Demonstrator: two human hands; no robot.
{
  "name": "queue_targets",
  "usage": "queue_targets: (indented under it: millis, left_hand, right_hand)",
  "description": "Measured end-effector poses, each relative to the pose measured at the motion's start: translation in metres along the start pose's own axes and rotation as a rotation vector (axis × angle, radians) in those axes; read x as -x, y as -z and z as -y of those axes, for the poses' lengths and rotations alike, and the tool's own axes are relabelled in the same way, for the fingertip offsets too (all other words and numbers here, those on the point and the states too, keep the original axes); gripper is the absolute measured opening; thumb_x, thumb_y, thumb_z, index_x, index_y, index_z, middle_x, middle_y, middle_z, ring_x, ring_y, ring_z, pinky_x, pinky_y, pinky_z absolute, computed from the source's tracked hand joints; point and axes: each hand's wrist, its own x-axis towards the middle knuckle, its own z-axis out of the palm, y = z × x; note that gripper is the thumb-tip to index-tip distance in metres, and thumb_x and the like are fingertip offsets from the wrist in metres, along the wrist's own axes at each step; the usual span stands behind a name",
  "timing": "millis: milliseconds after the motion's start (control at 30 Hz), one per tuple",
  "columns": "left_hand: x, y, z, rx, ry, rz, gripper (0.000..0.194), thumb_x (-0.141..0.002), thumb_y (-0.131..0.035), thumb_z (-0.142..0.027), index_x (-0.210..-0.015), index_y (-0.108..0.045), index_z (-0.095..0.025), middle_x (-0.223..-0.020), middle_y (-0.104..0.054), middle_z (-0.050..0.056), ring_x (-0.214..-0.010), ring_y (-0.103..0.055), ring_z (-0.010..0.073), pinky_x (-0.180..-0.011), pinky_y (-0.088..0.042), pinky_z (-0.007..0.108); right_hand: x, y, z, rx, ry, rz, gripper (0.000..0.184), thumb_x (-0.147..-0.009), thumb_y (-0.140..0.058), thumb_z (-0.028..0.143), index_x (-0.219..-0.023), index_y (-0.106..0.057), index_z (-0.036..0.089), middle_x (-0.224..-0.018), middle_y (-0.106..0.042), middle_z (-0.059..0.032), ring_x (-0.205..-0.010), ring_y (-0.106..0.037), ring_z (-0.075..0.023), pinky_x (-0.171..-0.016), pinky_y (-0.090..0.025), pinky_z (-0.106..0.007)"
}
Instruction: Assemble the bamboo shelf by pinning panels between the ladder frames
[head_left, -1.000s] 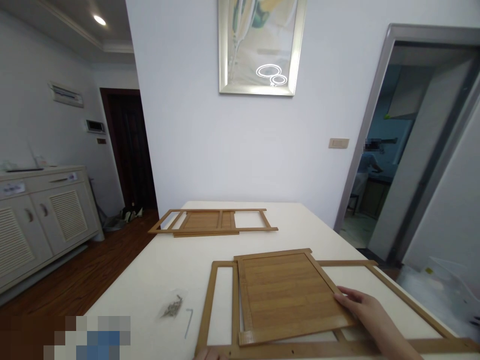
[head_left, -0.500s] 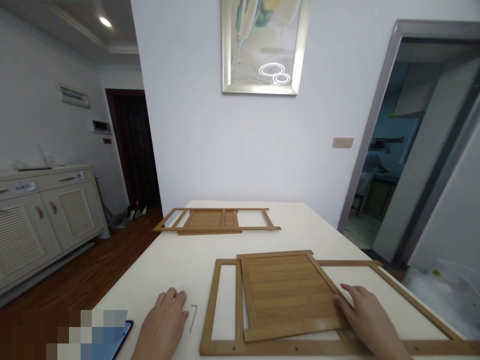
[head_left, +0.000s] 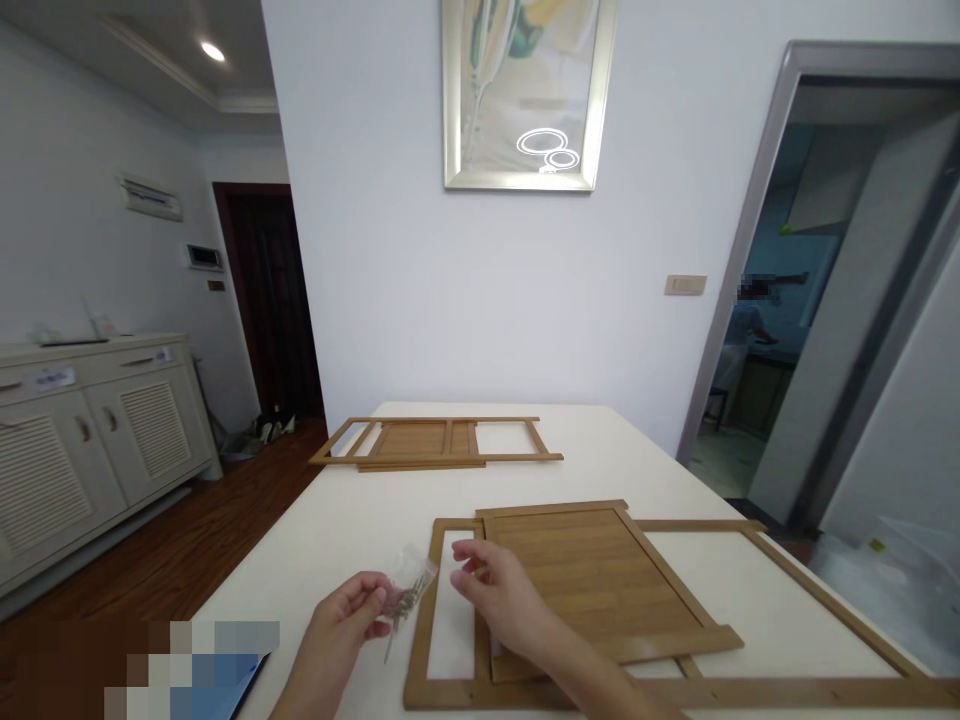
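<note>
My left hand (head_left: pixel 349 622) pinches a small clear plastic bag (head_left: pixel 409 580) with metal screws gathered at its bottom. Just to the right of the bag, my right hand (head_left: pixel 491 580) hovers over the left end of a wooden frame (head_left: pixel 421 640), its thumb and forefinger apart and nothing between them. A square wooden panel (head_left: pixel 577 570) lies askew on top of that frame, partly covered by my right forearm. Under the bag, the thin shaft of a hex key (head_left: pixel 389 645) shows on the white table; its bent end is hidden.
A second wooden frame (head_left: pixel 506 458) with panels lies at the table's far side, near the wall. At the lower left is a dark-edged phone or tablet (head_left: pixel 251 685), partly blurred. Clear plastic wrapping (head_left: pixel 885 590) sits beyond the right edge. A person (head_left: pixel 746 330) stands in the doorway room.
My left hand has lifted the bag of screws off the table. My right hand has let go of the panel's right edge and moved left, close to the bag.
</note>
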Motion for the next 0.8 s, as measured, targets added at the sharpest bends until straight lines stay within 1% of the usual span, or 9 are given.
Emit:
queue_targets:
  millis: [67,133,267,367,467,533,600,700,800]
  left_hand:
    - [0.001,-0.002,0.000,0.110,0.052,0.044,0.035,-0.064,-0.078,-0.046,-0.079,-0.066,-0.017,-0.080,-0.070,0.005,-0.074,-0.062,0.0178,-0.065,-0.050,0.027]
    - [0.000,-0.002,0.002,0.170,0.080,0.065,0.034,-0.062,-0.080,-0.044,-0.077,-0.066,-0.016,-0.075,-0.068,0.003,-0.068,-0.059,0.0150,-0.061,-0.047,0.025]
    - [-0.007,0.000,0.011,0.165,0.086,0.038,0.036,-0.064,-0.077,-0.046,-0.080,-0.066,-0.015,-0.071,-0.066,0.002,-0.063,-0.056,0.0127,-0.057,-0.043,0.023]
    - [-0.010,0.002,0.012,0.036,0.046,-0.076,0.048,-0.064,-0.074,-0.052,-0.092,-0.066,-0.014,-0.076,-0.068,0.004,-0.067,-0.060,0.0166,-0.059,-0.045,0.026]
    - [-0.006,0.001,0.008,-0.203,-0.143,-0.283,0.055,-0.066,-0.068,-0.057,-0.102,-0.063,-0.015,-0.098,-0.069,0.010,-0.081,-0.063,0.0229,-0.071,-0.050,0.034]
    - [0.000,-0.003,0.004,-0.334,-0.236,-0.329,0.052,-0.071,-0.063,-0.060,-0.101,-0.063,-0.017,-0.101,-0.069,0.009,-0.084,-0.064,0.0240,-0.076,-0.050,0.036]
    - [0.006,-0.009,0.003,-0.382,-0.218,-0.255,0.049,-0.076,-0.057,-0.062,-0.098,-0.064,-0.018,-0.090,-0.070,0.006,-0.079,-0.064,0.0232,-0.074,-0.050,0.035]
    - [0.009,-0.015,0.004,-0.325,-0.138,-0.117,0.051,-0.077,-0.057,-0.065,-0.095,-0.065,-0.017,-0.077,-0.069,0.004,-0.073,-0.065,0.0225,-0.069,-0.052,0.032]
    - [0.006,-0.014,0.006,-0.249,-0.088,-0.069,0.052,-0.073,-0.062,-0.066,-0.088,-0.067,-0.016,-0.073,-0.070,0.005,-0.074,-0.066,0.0228,-0.070,-0.053,0.031]
  right_hand:
    - [-0.017,-0.013,-0.002,-0.104,-0.059,0.105,0.034,-0.075,-0.068,0.033,-0.104,-0.069,0.015,-0.095,-0.069,-0.0071,-0.081,-0.062,-0.0190,-0.073,-0.049,-0.033]
    - [-0.026,-0.022,-0.004,-0.205,-0.116,0.197,0.035,-0.071,-0.070,0.039,-0.095,-0.071,0.014,-0.078,-0.069,-0.0034,-0.065,-0.061,-0.0145,-0.060,-0.048,-0.028]
    - [-0.030,-0.032,-0.003,-0.338,-0.198,0.263,0.032,-0.064,-0.075,0.044,-0.070,-0.069,0.013,-0.057,-0.061,0.0010,-0.049,-0.053,-0.0087,-0.048,-0.042,-0.022]
    - [-0.031,-0.036,-0.002,-0.396,-0.235,0.263,0.030,-0.059,-0.078,0.040,-0.065,-0.068,0.013,-0.058,-0.063,-0.0003,-0.047,-0.052,-0.0079,-0.045,-0.042,-0.021]
    - [-0.033,-0.040,-0.001,-0.435,-0.250,0.234,0.028,-0.058,-0.079,0.038,-0.064,-0.068,0.013,-0.060,-0.063,-0.0010,-0.048,-0.051,-0.0079,-0.045,-0.045,-0.022]
    - [-0.034,-0.044,-0.001,-0.448,-0.248,0.206,0.027,-0.059,-0.078,0.038,-0.062,-0.068,0.013,-0.060,-0.063,-0.0009,-0.048,-0.051,-0.0079,-0.044,-0.046,-0.022]
    - [-0.035,-0.049,-0.001,-0.448,-0.239,0.176,0.026,-0.059,-0.078,0.037,-0.061,-0.068,0.013,-0.058,-0.061,0.0001,-0.046,-0.050,-0.0077,-0.043,-0.045,-0.022]
    - [-0.035,-0.060,-0.002,-0.420,-0.216,0.140,0.026,-0.057,-0.081,0.036,-0.060,-0.069,0.013,-0.051,-0.059,0.0019,-0.043,-0.050,-0.0080,-0.041,-0.042,-0.021]
    - [-0.034,-0.070,-0.005,-0.374,-0.198,0.126,0.027,-0.054,-0.084,0.035,-0.059,-0.069,0.013,-0.050,-0.061,0.0013,-0.043,-0.053,-0.0094,-0.041,-0.040,-0.021]
